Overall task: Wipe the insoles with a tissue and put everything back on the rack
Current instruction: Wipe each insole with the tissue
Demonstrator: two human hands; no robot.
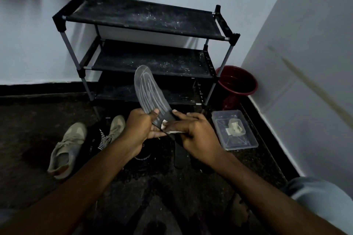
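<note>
While tissue (176,131) touches insole (149,89), clear tub (222,120) holds wad (236,127)

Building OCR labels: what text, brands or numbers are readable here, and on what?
"PORTSPO", partly hidden: on the black item on the floor, below the left hand.
Small white marks on the black striped item: too blurred to read.
Nothing else legible.

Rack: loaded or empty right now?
Empty where visible: the rack shows three bare shelves; shoes sit on the floor; the insole hides part of the lowest.
</note>
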